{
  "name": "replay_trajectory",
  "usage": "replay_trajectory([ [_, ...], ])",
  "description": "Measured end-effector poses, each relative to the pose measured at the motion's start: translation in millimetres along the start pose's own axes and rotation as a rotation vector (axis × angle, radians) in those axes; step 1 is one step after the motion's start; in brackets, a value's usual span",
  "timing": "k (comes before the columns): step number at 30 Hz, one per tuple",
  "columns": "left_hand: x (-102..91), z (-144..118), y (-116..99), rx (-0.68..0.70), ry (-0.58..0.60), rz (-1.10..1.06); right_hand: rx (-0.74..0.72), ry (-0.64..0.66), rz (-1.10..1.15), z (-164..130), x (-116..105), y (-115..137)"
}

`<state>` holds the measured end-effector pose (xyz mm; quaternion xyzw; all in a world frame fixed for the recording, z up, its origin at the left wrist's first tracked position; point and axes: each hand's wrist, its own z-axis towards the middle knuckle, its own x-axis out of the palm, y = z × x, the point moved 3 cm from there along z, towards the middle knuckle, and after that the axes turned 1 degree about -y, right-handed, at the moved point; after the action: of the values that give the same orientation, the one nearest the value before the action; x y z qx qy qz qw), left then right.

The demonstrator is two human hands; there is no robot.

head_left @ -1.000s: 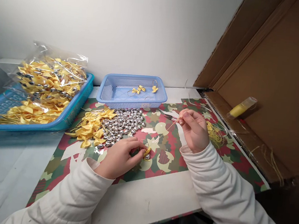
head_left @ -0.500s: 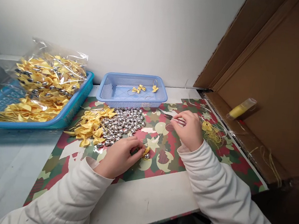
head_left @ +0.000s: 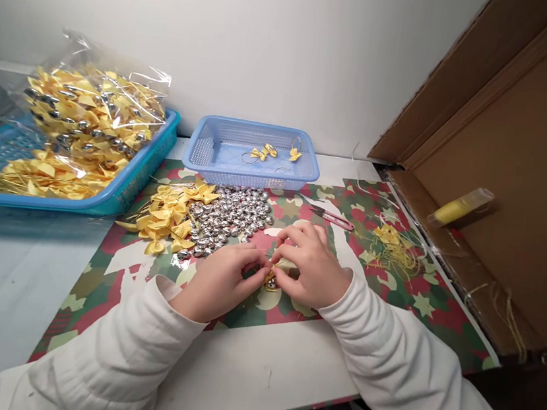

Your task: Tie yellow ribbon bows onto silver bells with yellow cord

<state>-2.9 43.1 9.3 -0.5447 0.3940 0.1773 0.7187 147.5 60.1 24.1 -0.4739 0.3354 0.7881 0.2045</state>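
Observation:
Between my hands, over the patterned mat (head_left: pixel 244 318), is a small yellow ribbon bow with a silver bell (head_left: pixel 271 283). My left hand (head_left: pixel 227 277) pinches it from the left, and the fingertips of my right hand (head_left: pixel 310 266) close on it from the right. Fingers hide most of the bow. Thread snips (head_left: pixel 334 219) with a pinkish handle lie on the mat just beyond my right hand. Past my left hand are a heap of silver bells (head_left: pixel 229 219) and a pile of yellow ribbon bows (head_left: pixel 167 215) with stems.
A light-blue basket (head_left: pixel 251 181) at the back holds several finished-looking bows. A larger blue basket (head_left: pixel 142 179) at left carries a clear bag (head_left: pixel 99 104) of bows. Yellow thread scraps (head_left: pixel 397 250) lie at right, near a yellow tube (head_left: pixel 460 207) by the cardboard wall (head_left: pixel 517 122).
My right hand has let go of the snips, leaving them on the mat, and has come down and left to the bow. My left hand keeps its pinch. The view has shifted slightly.

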Motion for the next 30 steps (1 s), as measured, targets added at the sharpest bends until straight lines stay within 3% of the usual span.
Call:
replay_trajectory([
  [25, 3.0, -0.3, -0.3, -0.013, 0.059, 0.028, 0.116, 0.041, 0.168, 1.2, 3.0, -1.1],
  [30, -0.8, 0.1, -3.2, -0.001, 0.002, -0.037, 0.117, 0.043, 0.168, 0.7, 2.3, -1.7],
])
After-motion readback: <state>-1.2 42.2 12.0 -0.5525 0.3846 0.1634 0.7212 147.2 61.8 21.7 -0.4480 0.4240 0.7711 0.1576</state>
